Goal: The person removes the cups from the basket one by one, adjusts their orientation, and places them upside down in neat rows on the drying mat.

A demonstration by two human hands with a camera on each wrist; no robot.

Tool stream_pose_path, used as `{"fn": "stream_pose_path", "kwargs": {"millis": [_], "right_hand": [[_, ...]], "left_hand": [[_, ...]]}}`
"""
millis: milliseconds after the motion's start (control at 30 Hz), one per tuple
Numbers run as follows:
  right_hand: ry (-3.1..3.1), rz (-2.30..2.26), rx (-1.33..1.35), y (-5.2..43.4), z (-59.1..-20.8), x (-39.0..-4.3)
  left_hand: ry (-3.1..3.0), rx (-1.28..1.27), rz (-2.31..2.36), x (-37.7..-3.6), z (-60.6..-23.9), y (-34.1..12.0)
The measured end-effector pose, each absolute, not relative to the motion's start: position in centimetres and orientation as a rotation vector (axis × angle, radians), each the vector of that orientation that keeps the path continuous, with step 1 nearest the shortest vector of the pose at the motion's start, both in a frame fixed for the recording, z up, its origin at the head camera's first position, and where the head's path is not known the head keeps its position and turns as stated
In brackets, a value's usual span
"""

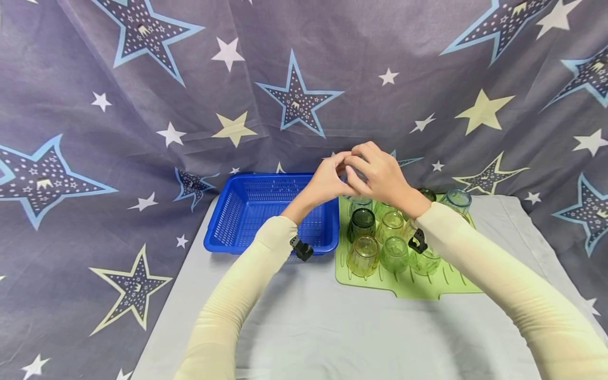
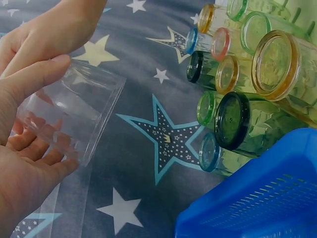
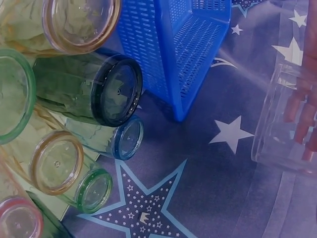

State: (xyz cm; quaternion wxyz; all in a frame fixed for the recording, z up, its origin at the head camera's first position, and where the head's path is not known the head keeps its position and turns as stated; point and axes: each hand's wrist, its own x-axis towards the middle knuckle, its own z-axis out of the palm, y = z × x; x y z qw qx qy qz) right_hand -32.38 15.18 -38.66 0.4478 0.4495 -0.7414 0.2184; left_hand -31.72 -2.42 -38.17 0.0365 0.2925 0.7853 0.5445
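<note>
A: Where's the clear cup [image 2: 69, 116] right now?

B: Up in the air between both hands, above the far edge of the desk [image 1: 309, 327], over the gap where the blue basket [image 1: 247, 211] meets the green drying mat [image 1: 418, 287]. The left hand [image 1: 325, 182] cradles it from below, thumb on top and fingers curled under its wall. The right hand [image 1: 380, 177] closes on it from the other side, fingers showing through the plastic.

A: Which way does it lie?

B: Tipped on its side, long axis running roughly hand to hand. From the head camera it's mostly hidden, so the exact tilt is my guess. Both hands are on it; neither is nearer.

A: Any label or writing?

B: None I can read. The coloured glasses [image 1: 380, 237] stand upside down on the mat, just right of the basket.
</note>
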Motion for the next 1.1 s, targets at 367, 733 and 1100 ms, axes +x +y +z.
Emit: {"fn": "stream_pose_path", "kwargs": {"millis": [367,733,1100], "right_hand": [[-1.828,0.553,1.081,14.8,-38.6,-32.4],[-1.842,0.534,1.094,14.6,-38.5,-32.3],[-1.833,0.556,1.098,14.5,-38.4,-32.2]], "left_hand": [[2.335,0.947,1.657,-31.9,-38.1,-3.0],[2.232,0.991,1.670,-32.4,-38.3,-4.0],[2.203,0.972,1.641,-32.2,-38.0,-4.8]]}}
